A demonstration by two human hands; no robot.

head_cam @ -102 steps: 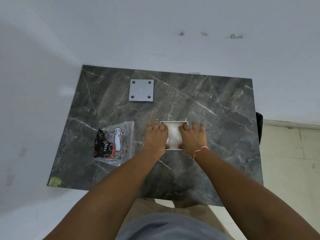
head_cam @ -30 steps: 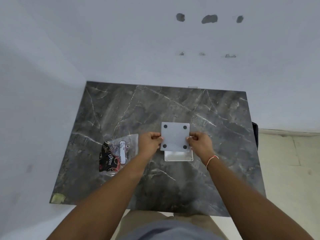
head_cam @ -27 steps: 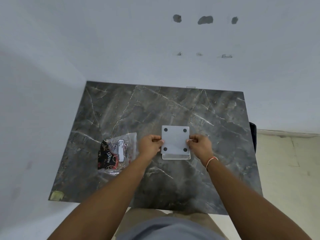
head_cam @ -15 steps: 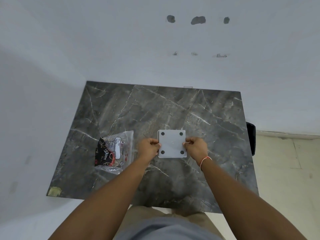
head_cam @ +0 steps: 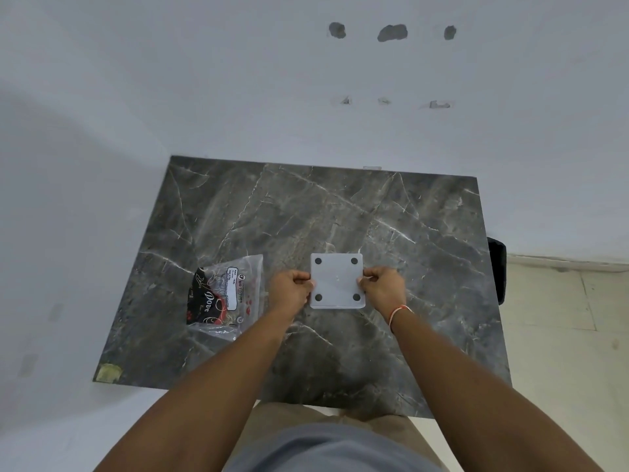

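Observation:
A square grey lid (head_cam: 337, 281) with four dark round spots at its corners lies flat over the white box, which is hidden beneath it, on the dark marble table (head_cam: 306, 212). My left hand (head_cam: 290, 290) pinches the lid's left edge with curled fingers. My right hand (head_cam: 383, 288), with an orange thread at the wrist, pinches the right edge the same way.
A clear plastic bag (head_cam: 226, 294) with black and red contents lies left of my left hand. White walls close the table's far and left sides. A dark object (head_cam: 496, 267) sits past the right edge, above a tiled floor. A yellow patch (head_cam: 109, 372) marks the near-left corner.
The lid has come from the far left of the table, carried by both hands, and lowered onto the white box, which it now covers fully. Both hands keep pinching its edges.

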